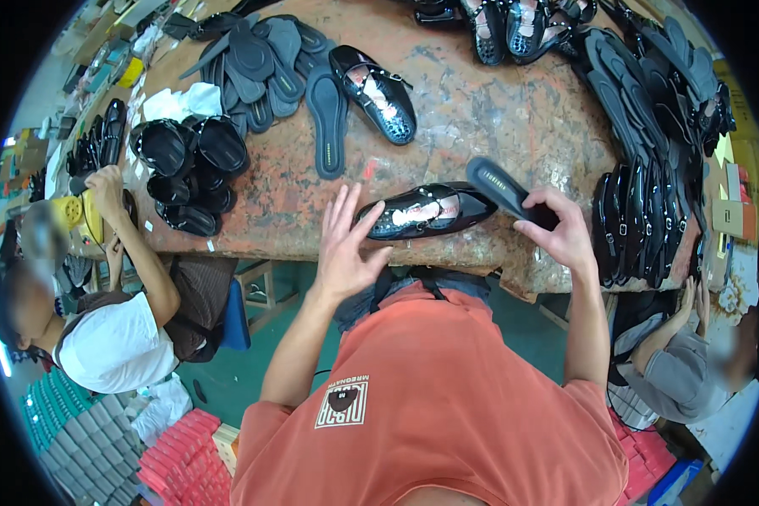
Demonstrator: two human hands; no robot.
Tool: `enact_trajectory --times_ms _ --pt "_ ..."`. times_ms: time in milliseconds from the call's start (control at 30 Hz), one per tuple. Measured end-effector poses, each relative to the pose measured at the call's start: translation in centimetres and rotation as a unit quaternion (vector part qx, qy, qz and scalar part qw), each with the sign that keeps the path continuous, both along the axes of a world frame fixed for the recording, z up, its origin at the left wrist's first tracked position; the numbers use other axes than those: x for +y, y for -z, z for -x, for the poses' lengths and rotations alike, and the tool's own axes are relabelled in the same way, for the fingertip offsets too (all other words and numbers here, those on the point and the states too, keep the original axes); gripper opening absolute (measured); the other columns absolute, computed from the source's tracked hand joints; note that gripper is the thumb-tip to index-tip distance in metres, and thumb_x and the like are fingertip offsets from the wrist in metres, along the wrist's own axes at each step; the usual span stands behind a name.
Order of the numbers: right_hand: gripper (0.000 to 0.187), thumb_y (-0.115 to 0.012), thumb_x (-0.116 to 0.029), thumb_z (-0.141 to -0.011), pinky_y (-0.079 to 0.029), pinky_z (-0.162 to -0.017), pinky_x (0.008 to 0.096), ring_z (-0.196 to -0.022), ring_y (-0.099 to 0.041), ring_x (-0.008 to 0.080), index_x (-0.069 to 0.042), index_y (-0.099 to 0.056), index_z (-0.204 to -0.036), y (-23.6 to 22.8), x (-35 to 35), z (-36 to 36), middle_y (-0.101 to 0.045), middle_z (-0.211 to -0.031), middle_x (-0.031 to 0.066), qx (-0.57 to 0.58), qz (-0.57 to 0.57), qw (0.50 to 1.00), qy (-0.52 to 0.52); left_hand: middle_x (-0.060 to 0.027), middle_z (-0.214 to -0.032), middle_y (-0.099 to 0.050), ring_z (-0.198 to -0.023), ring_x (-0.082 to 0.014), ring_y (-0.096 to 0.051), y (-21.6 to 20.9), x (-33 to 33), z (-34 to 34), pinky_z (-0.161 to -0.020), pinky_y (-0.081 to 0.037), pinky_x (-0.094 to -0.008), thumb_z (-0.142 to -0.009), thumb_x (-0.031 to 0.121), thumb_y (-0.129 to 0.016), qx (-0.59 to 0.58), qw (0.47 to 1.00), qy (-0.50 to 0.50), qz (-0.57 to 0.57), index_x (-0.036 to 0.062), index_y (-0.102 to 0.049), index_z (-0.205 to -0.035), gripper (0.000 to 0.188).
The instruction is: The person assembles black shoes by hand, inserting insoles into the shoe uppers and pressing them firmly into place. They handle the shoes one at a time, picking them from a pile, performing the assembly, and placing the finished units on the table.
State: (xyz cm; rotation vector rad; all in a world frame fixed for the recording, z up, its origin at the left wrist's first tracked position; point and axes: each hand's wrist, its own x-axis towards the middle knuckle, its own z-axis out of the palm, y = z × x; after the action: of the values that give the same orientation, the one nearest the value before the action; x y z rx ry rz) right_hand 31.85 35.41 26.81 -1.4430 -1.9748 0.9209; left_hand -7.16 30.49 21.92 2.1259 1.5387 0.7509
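Note:
A glossy black strapped shoe (460, 221) lies sideways near the table's front edge, its light inside showing through the opening. At its left end is my left hand (346, 244), fingers stretched and apart, the fingertips at or just over the shoe's tip. My right hand (565, 232) pinches a dark insole (496, 181) between thumb and fingers, and its printed end reaches over the shoe's right end. The insole's other end is partly covered by my fingers. Beyond the shoe lie a loose dark insole (325, 126) and a second black strapped shoe (379, 97).
Dark insoles (249, 51) are heaped at the back left, with black shoes (190, 160) grouped nearer. More insoles (616, 93) and a row of black shoes (641, 223) line the right side. Co-workers sit left (114, 337) and right (683, 371).

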Motion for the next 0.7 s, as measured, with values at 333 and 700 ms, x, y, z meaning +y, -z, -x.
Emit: enact_trajectory --times_ms 333,700 --pt "0.039 -0.084 -0.016 -0.08 -0.048 -0.096 0.0436 -0.11 -0.064 0.0278 -0.019 -0.082 -0.119 -3.5 3.6 3.6 -0.071 -0.108 0.0039 -0.245 -0.108 0.933 -0.242 -0.0114 -0.1 -0.065 -0.096 -0.0331 -0.063 2.3 -0.4 -6.4 -0.085 -0.052 -0.0427 -0.081 -0.006 -0.077 -0.164 0.986 0.03 -0.014 0.0017 -0.072 -0.104 0.024" --pt "0.026 -0.081 -0.017 -0.086 -0.048 -0.097 0.0411 -0.108 -0.065 0.027 -0.011 -0.084 -0.111 2.3 3.8 10.2 -0.076 -0.11 0.0066 -0.099 -0.108 0.952 -0.268 -0.012 -0.109 -0.071 -0.087 -0.0146 -0.069 1.5 -3.1 -2.5 -0.076 -0.06 -0.0284 -0.089 0.005 -0.087 -0.306 0.899 -0.308 0.054 -0.0053 -0.071 -0.123 0.038"
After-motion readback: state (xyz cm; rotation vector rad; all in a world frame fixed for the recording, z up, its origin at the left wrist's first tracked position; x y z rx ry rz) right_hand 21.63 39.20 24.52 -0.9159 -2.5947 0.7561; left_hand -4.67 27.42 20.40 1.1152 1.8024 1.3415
